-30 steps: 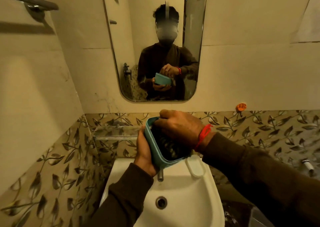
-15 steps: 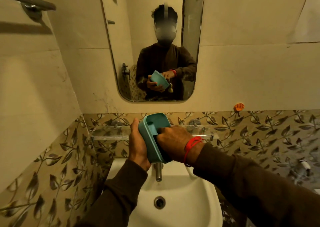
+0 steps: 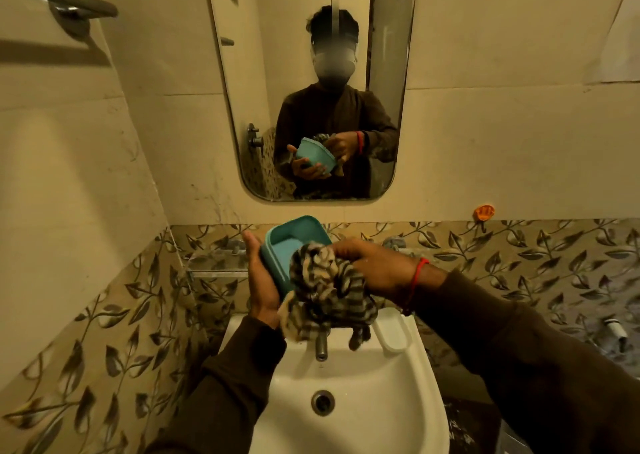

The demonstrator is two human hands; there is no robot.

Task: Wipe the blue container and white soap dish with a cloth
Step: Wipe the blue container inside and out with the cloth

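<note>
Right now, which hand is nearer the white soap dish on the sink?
Right. The right hand, gripping the cloth, hangs just above the white soap dish; the left hand holds the blue container farther left.

left hand (image 3: 263, 280): holds blue container (image 3: 294, 245), tilted, opening toward camera
right hand (image 3: 377, 266): grips striped cloth (image 3: 329, 297) at container's edge
below: white sink (image 3: 349, 384), tap (image 3: 321, 346), white soap dish (image 3: 393, 330) on rim

matt plastic blue container (image 3: 292, 242), striped woven cloth (image 3: 329, 291)

Head camera looks forward and down (close) over the sink (image 3: 408, 377).
</note>
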